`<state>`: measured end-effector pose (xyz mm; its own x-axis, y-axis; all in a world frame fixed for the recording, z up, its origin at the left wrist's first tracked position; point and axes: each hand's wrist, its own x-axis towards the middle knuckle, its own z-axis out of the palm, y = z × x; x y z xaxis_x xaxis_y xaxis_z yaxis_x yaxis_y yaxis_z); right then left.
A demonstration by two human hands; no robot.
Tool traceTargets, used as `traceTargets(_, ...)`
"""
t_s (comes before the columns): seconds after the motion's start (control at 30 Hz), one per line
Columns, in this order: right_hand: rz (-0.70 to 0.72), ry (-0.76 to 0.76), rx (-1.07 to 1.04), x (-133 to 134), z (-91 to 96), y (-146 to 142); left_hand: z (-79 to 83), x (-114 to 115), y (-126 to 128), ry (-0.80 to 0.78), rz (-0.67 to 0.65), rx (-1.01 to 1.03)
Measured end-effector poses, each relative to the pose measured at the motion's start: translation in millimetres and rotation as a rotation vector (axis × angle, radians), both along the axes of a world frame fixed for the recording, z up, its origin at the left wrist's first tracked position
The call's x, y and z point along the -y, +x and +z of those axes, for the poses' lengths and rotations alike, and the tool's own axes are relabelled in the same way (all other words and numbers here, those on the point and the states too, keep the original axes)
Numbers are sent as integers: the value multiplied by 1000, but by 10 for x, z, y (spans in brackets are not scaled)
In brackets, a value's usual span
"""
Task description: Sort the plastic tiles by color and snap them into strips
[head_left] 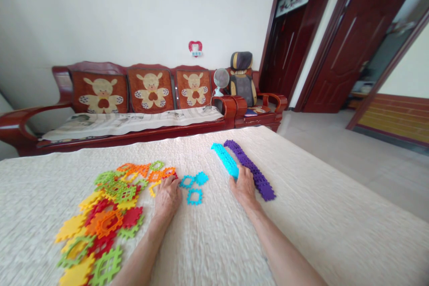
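Observation:
My right hand (244, 185) is closed around the near end of a row of overlapping light blue interlocking tiles (224, 158). Just right of that row lies a longer row of purple interlocking tiles (250, 165), close beside my right fingers. My left hand (168, 194) rests palm down at the right edge of a mixed pile, its fingers bent and together; what is under them is hidden. A bit of red tile (174, 175) shows by its fingertips. Loose blue tiles lie just right of it: a frame-shaped one (195, 196), another frame (187, 182) and a solid one (201, 178).
Yellow, orange, red and green tiles (110, 223) are heaped on the left of the cloth-covered table (208, 241). Beyond the table's far edge stand a wooden sofa with bear cushions (149, 89), a small fan (221, 79) and a chair with a padded back (243, 89).

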<state>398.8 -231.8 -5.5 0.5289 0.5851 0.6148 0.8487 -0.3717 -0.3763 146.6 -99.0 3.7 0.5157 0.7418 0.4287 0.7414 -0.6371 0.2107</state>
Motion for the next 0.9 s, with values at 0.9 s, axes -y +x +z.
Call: traceTargets(0.9,192,-200,-37,-552,196,-765,55,48,21,-73,40,17)
